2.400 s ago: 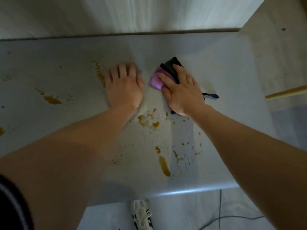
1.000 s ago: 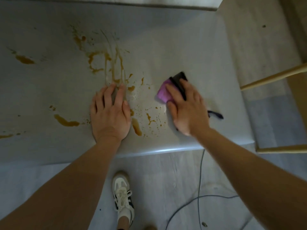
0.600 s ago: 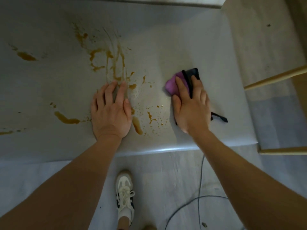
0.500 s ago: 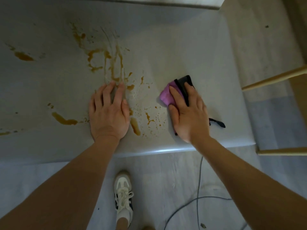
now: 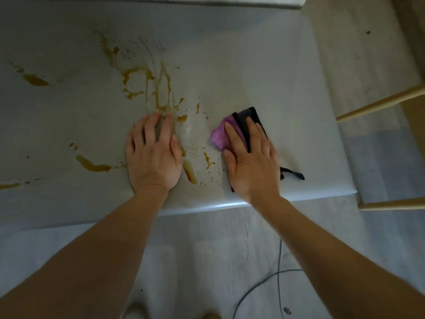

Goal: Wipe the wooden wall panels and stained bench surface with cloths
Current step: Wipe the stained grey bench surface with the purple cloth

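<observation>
The pale grey bench fills the upper view, streaked and spotted with orange-brown stains. My right hand lies flat with straight fingers on a folded purple and black cloth, pressing it onto the bench near the front right. A black strap of the cloth sticks out to the right of my wrist. My left hand rests palm down and flat on the bench, fingertips at the lower end of the big smear. Small stain drops lie between the two hands.
The bench's front edge runs just below my wrists. A wooden frame stands at the right. A dark cable lies on the pale floor, and shoe tips show at the bottom. A wall panel edge tops the view.
My right hand with the cloth has slid back and forth on the bench and now sits slightly nearer the front. My left hand has stayed planted.
</observation>
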The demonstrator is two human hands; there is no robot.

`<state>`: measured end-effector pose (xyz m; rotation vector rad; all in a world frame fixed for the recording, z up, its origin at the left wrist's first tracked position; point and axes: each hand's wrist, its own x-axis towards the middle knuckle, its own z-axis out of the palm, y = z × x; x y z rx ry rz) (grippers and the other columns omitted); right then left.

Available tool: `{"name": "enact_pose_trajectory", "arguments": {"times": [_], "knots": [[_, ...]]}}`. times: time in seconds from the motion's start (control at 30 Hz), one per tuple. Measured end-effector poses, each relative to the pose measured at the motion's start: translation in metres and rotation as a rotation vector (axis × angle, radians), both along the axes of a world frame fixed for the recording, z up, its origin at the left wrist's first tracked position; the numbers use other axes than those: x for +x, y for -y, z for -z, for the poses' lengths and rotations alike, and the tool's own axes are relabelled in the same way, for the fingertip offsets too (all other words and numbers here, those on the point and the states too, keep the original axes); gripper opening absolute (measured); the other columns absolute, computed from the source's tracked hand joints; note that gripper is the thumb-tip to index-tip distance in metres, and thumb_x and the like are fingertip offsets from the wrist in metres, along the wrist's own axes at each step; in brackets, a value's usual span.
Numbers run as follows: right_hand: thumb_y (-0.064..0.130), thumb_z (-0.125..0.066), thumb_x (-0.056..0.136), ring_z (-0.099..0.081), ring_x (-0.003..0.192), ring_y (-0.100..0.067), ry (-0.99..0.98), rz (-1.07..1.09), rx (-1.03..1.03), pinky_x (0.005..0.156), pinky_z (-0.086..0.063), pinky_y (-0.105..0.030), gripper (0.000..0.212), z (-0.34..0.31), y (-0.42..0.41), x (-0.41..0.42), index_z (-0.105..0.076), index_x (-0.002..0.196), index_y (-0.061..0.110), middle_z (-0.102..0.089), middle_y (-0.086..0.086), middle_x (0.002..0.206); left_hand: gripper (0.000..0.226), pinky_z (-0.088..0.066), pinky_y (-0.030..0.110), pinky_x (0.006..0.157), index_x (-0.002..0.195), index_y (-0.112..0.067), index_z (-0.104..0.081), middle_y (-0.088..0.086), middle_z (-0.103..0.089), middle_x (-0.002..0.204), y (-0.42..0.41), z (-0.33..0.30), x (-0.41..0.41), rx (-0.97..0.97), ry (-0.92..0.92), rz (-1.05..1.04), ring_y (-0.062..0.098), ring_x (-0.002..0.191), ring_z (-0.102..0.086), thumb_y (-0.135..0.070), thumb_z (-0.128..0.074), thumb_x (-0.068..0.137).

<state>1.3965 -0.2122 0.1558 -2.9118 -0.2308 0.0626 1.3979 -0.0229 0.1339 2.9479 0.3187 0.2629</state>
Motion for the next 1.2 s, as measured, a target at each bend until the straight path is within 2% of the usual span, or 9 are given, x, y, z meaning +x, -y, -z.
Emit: {"name": "enact_pose_trajectory", "arguments": {"times": [0.1,0.3,0.4,0.67,0.8,0.9,1.0,1.13,1.2], "knots": [[0.048,-0.025,0.096,-0.032,0.137,-0.033,-0.001,-0.227,-0.027,0.112,-0.027,-0.048,0.052,0.003,0.036,0.025,-0.031,0.146,0.034,-0.027,-0.01,0.154,0.047,-0.025,0.046,0.11,0.142,-0.024,-0.038,0.007,-0.04,0.143,-0.001,-0.001,-0.001,-0.01,0.0,0.017,0.03,0.13,-0.034,-0.033,-0.031,0.096],[0.044,-0.023,0.099,-0.017,0.142,-0.029,-0.025,0.251,-0.072,0.116,-0.013,-0.041,0.053,0.001,0.024,0.027,-0.011,0.15,0.036,-0.009,-0.007,0.158,0.045,-0.02,0.043,0.112,0.143,-0.027,-0.036,0.003,-0.036,0.146,0.0,-0.002,-0.001,-0.014,-0.025,0.011,0.026,0.134,-0.029,-0.033,-0.032,0.098],[0.045,-0.021,0.098,-0.014,0.143,-0.027,-0.029,0.319,-0.065,0.116,-0.013,-0.042,0.054,0.001,-0.014,0.001,-0.009,0.15,0.036,-0.009,-0.007,0.159,0.046,-0.018,0.043,0.113,0.144,-0.028,-0.034,0.002,-0.034,0.147,0.0,-0.001,-0.001,-0.025,-0.04,0.01,0.026,0.135,-0.027,-0.034,-0.032,0.099],[0.047,-0.021,0.098,-0.023,0.142,-0.028,0.003,-0.091,-0.016,0.116,-0.018,-0.043,0.052,-0.006,-0.009,-0.013,-0.022,0.149,0.035,-0.019,-0.008,0.157,0.048,-0.017,0.041,0.112,0.145,-0.028,-0.033,0.002,-0.035,0.147,0.0,-0.001,-0.004,-0.031,-0.017,0.023,0.026,0.135,-0.028,-0.035,-0.03,0.098],[0.043,-0.023,0.1,-0.015,0.143,-0.025,-0.065,0.26,-0.044,0.117,-0.009,-0.04,0.051,-0.001,-0.011,-0.005,-0.012,0.15,0.037,-0.009,-0.005,0.159,0.048,-0.018,0.041,0.113,0.145,-0.03,-0.032,0.001,-0.034,0.147,0.0,0.0,-0.003,-0.035,-0.018,0.016,0.024,0.136,-0.028,-0.035,-0.029,0.098],[0.04,-0.028,0.098,-0.024,0.141,-0.03,0.048,0.4,-0.068,0.114,-0.019,-0.044,0.053,0.007,-0.049,-0.027,-0.022,0.15,0.029,-0.021,-0.013,0.156,0.049,-0.018,0.041,0.113,0.146,-0.03,-0.03,0.001,-0.033,0.148,0.001,-0.001,-0.003,-0.016,-0.028,0.023,0.024,0.136,-0.027,-0.036,-0.03,0.098],[0.041,-0.026,0.096,-0.027,0.14,-0.031,0.024,0.3,-0.047,0.113,-0.022,-0.045,0.055,0.008,-0.062,-0.04,-0.025,0.149,0.026,-0.025,-0.016,0.154,0.049,-0.02,0.041,0.113,0.145,-0.029,-0.033,0.001,-0.035,0.147,-0.001,-0.001,-0.002,-0.017,-0.016,0.021,0.024,0.135,-0.03,-0.035,-0.032,0.096],[0.046,-0.024,0.097,-0.031,0.138,-0.031,0.029,-0.153,-0.038,0.112,-0.025,-0.045,0.054,0.002,-0.01,-0.013,-0.028,0.148,0.03,-0.028,-0.012,0.154,0.048,-0.023,0.042,0.112,0.143,-0.027,-0.038,0.003,-0.04,0.144,0.0,0.0,-0.002,-0.022,0.011,0.019,0.026,0.133,-0.034,-0.035,-0.033,0.096],[0.047,-0.022,0.097,-0.028,0.14,-0.029,-0.01,-0.136,-0.047,0.114,-0.023,-0.046,0.053,-0.003,0.011,0.002,-0.024,0.148,0.032,-0.023,-0.009,0.155,0.048,-0.023,0.042,0.112,0.143,-0.027,-0.038,0.002,-0.04,0.145,0.001,0.001,-0.002,-0.027,0.009,0.019,0.025,0.133,-0.033,-0.035,-0.033,0.096]]}}
